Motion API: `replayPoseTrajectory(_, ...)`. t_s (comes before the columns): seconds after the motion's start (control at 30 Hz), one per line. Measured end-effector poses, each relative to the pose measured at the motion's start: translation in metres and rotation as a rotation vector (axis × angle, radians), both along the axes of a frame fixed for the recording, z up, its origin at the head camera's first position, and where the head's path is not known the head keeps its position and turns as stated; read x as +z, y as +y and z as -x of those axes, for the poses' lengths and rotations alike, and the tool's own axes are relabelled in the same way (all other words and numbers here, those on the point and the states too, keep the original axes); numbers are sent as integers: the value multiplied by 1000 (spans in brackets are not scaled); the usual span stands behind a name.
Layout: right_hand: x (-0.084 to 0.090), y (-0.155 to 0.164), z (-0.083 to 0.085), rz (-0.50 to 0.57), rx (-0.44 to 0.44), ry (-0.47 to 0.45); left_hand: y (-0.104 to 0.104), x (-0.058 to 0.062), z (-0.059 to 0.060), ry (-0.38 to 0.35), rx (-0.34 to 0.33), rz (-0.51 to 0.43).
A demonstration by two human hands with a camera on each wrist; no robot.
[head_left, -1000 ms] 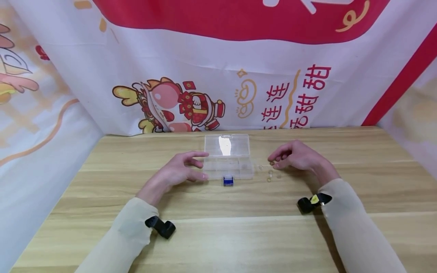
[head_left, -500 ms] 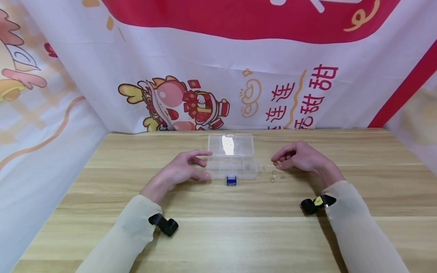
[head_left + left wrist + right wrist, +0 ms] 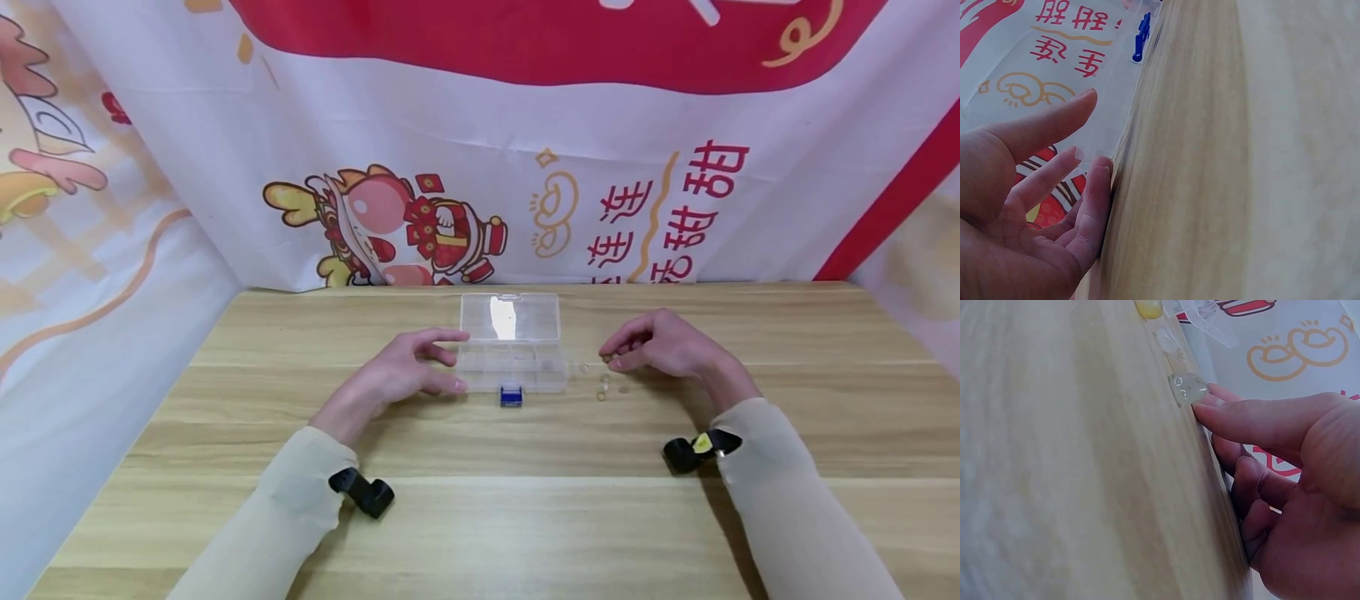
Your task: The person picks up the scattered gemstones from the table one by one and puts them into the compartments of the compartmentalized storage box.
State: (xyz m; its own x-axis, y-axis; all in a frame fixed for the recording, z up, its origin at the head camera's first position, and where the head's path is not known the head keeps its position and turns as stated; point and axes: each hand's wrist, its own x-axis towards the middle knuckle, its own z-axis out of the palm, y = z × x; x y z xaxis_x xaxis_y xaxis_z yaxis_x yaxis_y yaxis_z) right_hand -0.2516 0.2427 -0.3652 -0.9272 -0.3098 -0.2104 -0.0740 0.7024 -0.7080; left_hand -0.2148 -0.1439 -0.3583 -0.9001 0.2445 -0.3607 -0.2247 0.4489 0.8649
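On the table (image 3: 480,500), the left hand (image 3: 401,375) rests relaxed fingers against the clear box (image 3: 512,342), while the right hand (image 3: 660,346) touches a small bead (image 3: 1188,387) with its fingertips, grasping nothing.

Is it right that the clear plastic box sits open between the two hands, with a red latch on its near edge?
Not quite: the latch is blue, not red, as the head view shows. The rest holds: the clear plastic box sits open between the left hand and the right hand.

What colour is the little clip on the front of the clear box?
The clip is blue. It shows best in the head view, at the front edge of the clear box.
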Motion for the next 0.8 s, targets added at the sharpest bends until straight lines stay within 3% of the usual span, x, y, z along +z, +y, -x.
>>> replayPoseTrajectory(0.43,2,-4,-1,-32,5,20,1,0,0,-4,1,-1)
replayPoseTrajectory(0.8,9,-8,-4,-22,-50,20,1,0,0,-4,-2,0)
